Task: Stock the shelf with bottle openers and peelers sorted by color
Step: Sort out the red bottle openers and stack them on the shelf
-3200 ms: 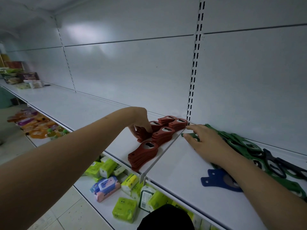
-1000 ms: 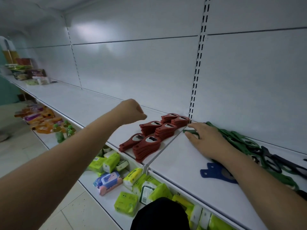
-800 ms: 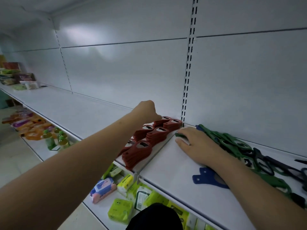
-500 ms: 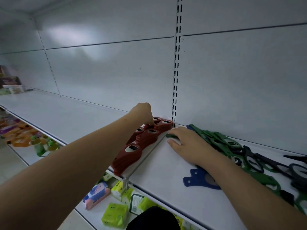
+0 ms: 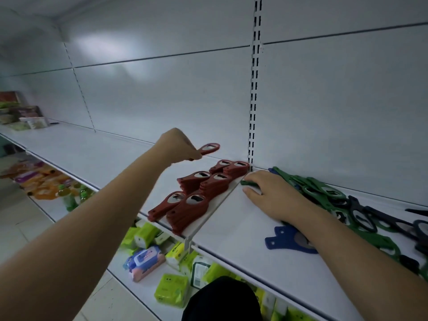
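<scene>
My left hand point(image 5: 177, 145) is raised above the white shelf point(image 5: 222, 235), shut on the handle of a red bottle opener point(image 5: 209, 148) whose ring end points right. Below it, red openers point(image 5: 201, 189) lie in several stacks running from the shelf's front edge to the back wall. My right hand point(image 5: 268, 193) rests flat on the shelf just right of the seam, fingertips on a green tool point(image 5: 247, 183). A heap of green and dark tools point(image 5: 342, 200) stretches behind my right arm. A blue tool point(image 5: 284, 239) lies partly under my right forearm.
A slotted upright point(image 5: 254, 93) splits the back panel. The shelf runs left to boxed goods point(image 5: 20, 117) at its far end. A lower shelf holds green and pink packs point(image 5: 148, 258), and further left bottles and packets point(image 5: 58, 188). A dark object point(image 5: 222, 300) sits at the bottom.
My left hand has lifted from the back red stacks with one red opener in its grip and moved up and left. My right hand has stayed on the green tool.
</scene>
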